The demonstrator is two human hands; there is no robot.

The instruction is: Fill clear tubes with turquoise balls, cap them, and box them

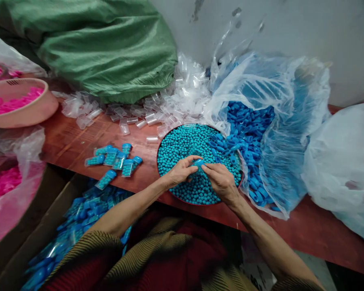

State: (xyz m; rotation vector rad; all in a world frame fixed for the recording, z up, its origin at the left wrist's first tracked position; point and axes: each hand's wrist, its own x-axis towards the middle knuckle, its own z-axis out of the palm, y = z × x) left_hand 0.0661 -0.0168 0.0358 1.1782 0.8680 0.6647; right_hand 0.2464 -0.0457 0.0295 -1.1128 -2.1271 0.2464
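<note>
Over a round tray (158, 161) filled with small teal beads (182, 141), both hands meet at a small blue-capped container (198, 162). My left hand (183, 169) pinches it between thumb and fingers from the left. From the right, the fingertips of my right hand (221, 178) close on the same piece, and fingers partly hide it. Loose blue caps (226, 144) lie on the beads at the tray's right side. Several bead-filled clear containers with blue caps (111, 157) rest on the table to the left.
Clear empty containers (151, 118) are heaped behind the tray on the red table (75, 145). An open plastic bag (282, 161) spills blue caps at the right. A green sack (109, 48), a basin of pink pieces (45, 107) and a box of filled containers (79, 218) stand around.
</note>
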